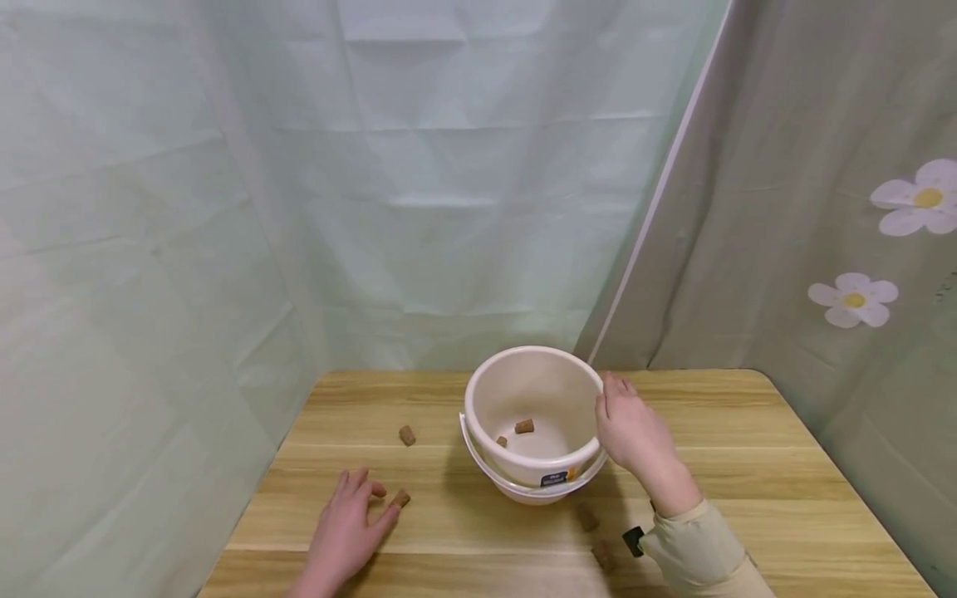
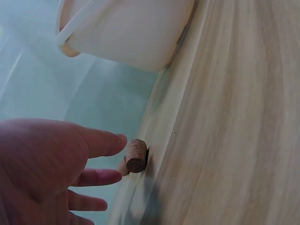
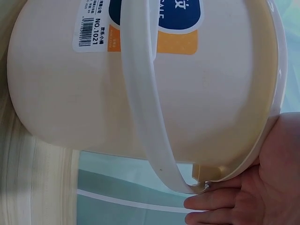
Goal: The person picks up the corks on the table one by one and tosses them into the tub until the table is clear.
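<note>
On the table stands a cream bucket (image 1: pixel 534 477) with its white handle (image 3: pixel 140 103) lowered along the front. My right hand (image 1: pixel 635 428) holds the bucket's right rim, its fingers outside the wall beside the handle joint in the right wrist view; the thumb is mostly hidden there. My left hand (image 1: pixel 345 527) is low over the table at the left, thumb and fingers spread apart. A brown cork (image 2: pixel 137 155) lies just beyond its thumb and forefinger, with a gap visible in the left wrist view. Inside the bucket are two corks, one plainly visible (image 1: pixel 525 426).
Another cork (image 1: pixel 407 435) lies farther back at the left. Two shadowed corks, one nearer the bucket (image 1: pixel 586 517), lie in front of it at the right. Pale curtains (image 1: pixel 463 208) hang behind the wooden table (image 1: pixel 748 490) and along its sides.
</note>
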Motion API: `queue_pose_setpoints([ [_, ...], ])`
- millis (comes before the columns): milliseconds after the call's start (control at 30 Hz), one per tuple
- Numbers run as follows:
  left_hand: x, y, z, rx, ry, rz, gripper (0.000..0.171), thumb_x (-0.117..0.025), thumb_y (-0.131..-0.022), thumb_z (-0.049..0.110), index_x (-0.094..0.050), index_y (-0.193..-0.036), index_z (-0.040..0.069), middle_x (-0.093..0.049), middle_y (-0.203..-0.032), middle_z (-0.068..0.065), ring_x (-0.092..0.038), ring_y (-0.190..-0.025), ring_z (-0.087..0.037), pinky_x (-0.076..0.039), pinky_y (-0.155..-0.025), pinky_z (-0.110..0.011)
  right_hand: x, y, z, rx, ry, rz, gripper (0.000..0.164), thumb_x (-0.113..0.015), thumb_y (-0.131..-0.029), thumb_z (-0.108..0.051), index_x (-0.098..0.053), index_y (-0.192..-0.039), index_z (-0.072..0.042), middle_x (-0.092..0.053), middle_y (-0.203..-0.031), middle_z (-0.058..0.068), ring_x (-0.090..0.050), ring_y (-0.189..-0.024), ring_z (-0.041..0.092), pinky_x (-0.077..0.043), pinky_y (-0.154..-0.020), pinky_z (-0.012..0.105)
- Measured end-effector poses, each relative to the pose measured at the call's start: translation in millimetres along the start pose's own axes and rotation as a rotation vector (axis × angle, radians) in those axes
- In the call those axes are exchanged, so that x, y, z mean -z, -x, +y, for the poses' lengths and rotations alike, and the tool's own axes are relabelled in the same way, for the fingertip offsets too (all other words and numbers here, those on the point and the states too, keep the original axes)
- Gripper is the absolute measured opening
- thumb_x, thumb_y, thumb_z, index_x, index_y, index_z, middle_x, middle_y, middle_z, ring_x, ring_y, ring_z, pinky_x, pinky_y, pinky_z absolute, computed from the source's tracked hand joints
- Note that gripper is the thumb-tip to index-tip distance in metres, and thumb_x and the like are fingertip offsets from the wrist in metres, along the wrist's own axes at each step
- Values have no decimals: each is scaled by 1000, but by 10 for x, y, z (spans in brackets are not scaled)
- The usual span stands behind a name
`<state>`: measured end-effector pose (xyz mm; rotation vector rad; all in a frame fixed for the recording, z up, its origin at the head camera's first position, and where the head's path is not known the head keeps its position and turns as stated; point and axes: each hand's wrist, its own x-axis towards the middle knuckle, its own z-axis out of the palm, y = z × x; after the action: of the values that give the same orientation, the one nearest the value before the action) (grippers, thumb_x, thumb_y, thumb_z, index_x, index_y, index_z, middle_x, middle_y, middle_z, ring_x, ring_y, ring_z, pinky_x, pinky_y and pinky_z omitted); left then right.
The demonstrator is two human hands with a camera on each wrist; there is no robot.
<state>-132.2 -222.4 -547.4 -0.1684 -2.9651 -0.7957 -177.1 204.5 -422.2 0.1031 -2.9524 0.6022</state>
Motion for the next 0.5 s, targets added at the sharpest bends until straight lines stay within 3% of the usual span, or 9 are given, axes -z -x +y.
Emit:
queue_pose_setpoints([
  [500, -90, -25, -28, -19, -15, 26, 20, -82, -95, 26, -65, -88, 17, -53, -146, -42, -33, -144, -68, -36, -106, -83, -25, -1, 10, 0, 4, 10, 59, -32, -116, -25, -34, -159, 14, -39, -162, 33, -35, -151, 53, -33, -120, 68],
])
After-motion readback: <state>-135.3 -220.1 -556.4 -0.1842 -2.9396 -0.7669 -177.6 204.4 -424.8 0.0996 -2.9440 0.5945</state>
